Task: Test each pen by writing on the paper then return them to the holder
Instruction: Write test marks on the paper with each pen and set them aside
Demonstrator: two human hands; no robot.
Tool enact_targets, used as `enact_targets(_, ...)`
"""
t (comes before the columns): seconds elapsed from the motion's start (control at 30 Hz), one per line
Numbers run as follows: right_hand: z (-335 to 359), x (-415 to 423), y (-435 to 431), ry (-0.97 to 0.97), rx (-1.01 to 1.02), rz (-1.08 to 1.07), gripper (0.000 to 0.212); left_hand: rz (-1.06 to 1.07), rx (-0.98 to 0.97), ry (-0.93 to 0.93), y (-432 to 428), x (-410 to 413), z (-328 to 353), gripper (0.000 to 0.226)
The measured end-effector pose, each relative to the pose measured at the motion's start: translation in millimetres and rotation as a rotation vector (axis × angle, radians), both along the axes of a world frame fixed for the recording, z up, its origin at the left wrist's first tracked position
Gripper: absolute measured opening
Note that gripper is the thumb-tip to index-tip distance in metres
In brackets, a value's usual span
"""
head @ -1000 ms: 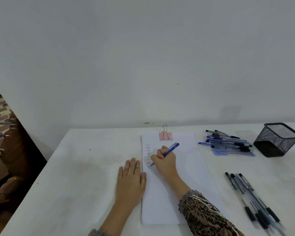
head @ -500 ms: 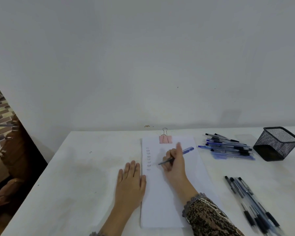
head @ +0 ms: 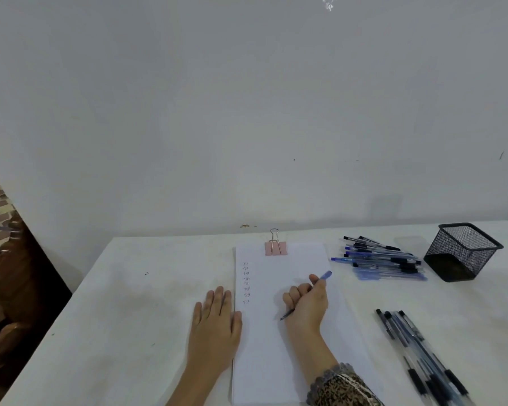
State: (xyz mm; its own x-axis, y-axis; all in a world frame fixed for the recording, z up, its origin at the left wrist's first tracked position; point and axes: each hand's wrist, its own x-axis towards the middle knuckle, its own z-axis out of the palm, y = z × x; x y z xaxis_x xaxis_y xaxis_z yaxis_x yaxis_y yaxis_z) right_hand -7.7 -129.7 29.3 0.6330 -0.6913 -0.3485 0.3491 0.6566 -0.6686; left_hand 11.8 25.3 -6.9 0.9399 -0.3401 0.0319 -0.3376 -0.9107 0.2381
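Note:
A white paper pad (head: 279,341) lies on the table, clipped at its top by a pink binder clip (head: 275,247). Several short written marks run down its left margin. My right hand (head: 307,303) is shut on a blue pen (head: 324,275), lifted over the middle of the paper, tip pointing down-left. My left hand (head: 214,323) rests flat and open at the paper's left edge. A black mesh holder (head: 461,252) stands at the far right, with nothing seen inside it.
A heap of blue and black pens (head: 381,260) lies between the paper and the holder. A second group of pens (head: 420,353) lies at the right front. The white table (head: 129,317) meets a white wall behind; its left edge drops to dark furniture.
My right hand stopped writing at the left margin, lifted the pen and moved right, away from the marks. The left hand stayed flat in place.

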Motion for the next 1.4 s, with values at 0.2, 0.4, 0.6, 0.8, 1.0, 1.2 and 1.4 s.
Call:
enact_targets(0.2, 7, -7, -3, 0.014, -0.077, 0.023, 0.027, -0.008, -0.027, -0.007, 0, 0, 1, 0.100)
enact_targets(0.4, 39, -63, -95, 0.615, -0.992, 0.153, 0.021, -0.011, -0.095, -0.068, 0, 3, -9, 0.092)
enact_targets(0.6, 23, -128, -170, 1.206, -1.146, 0.247, 0.019, 0.006, -0.074, -0.025, 1, 4, -6, 0.101)
enact_targets(0.8, 11, -138, -185, 1.252, -1.161, 0.472, 0.009, 0.001, -0.079, -0.041, 1, 3, -7, 0.101)
enact_targets(1.0, 24, -105, -210, 1.268, -1.388, 0.425, 0.019, 0.005, -0.129, -0.062, 1, 4, -10, 0.098)
enact_targets(1.2, 16, -43, -200, 1.038, -1.774, 0.528, 0.027, 0.002, -0.152, -0.069, 1, 4, -10, 0.098)
enact_targets(1.4, 8, -38, -202, 1.117, -1.954, 0.525, 0.021, -0.002, -0.167, -0.125, 0, 5, -12, 0.096)
